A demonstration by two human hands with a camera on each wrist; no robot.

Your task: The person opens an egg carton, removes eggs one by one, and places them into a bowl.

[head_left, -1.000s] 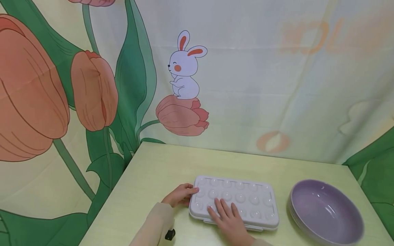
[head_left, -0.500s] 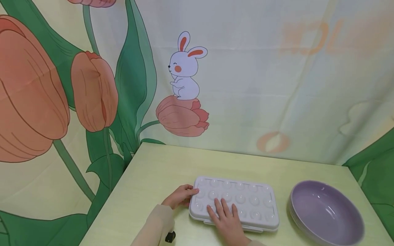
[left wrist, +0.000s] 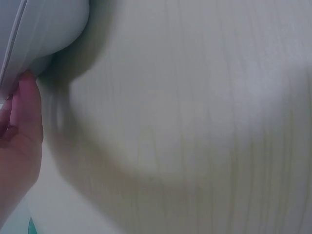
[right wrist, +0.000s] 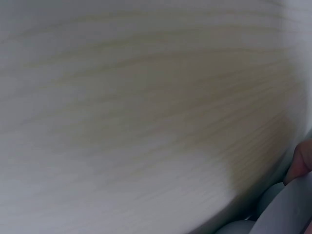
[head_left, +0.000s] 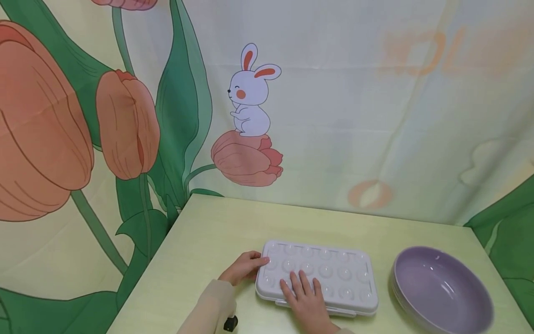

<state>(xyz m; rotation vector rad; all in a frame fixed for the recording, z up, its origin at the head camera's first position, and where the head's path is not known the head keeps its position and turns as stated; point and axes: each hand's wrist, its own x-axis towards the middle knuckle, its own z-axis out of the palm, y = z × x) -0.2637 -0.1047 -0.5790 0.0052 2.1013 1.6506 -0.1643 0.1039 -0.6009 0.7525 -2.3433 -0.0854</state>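
A white plastic egg box (head_left: 344, 272) lies on the table, its lid down. Rows of round bumps cover the lid, and a latch strip runs along the near edge. My left hand (head_left: 243, 267) grips the box's left end, thumb on the lid's edge and the other fingers lower at the side. From the left wrist, those fingers (left wrist: 30, 105) show against the box's underside (left wrist: 53, 24). My right hand (head_left: 308, 301) lies on the near middle of the lid, fingers straight and spread. Only a bit of it shows at the right edge of the right wrist view. The box's inside is hidden.
A wide purple bowl (head_left: 444, 290) stands on the table just right of the box; no contents show in it. The pale wood-grain table (head_left: 233, 218) ends at a printed curtain (head_left: 325, 116) with tulips and a rabbit. A small black piece (head_left: 230, 323) sits by the left sleeve.
Both hands keep their places on the egg box, and the box and bowl stay put. The head view has tilted very slightly.
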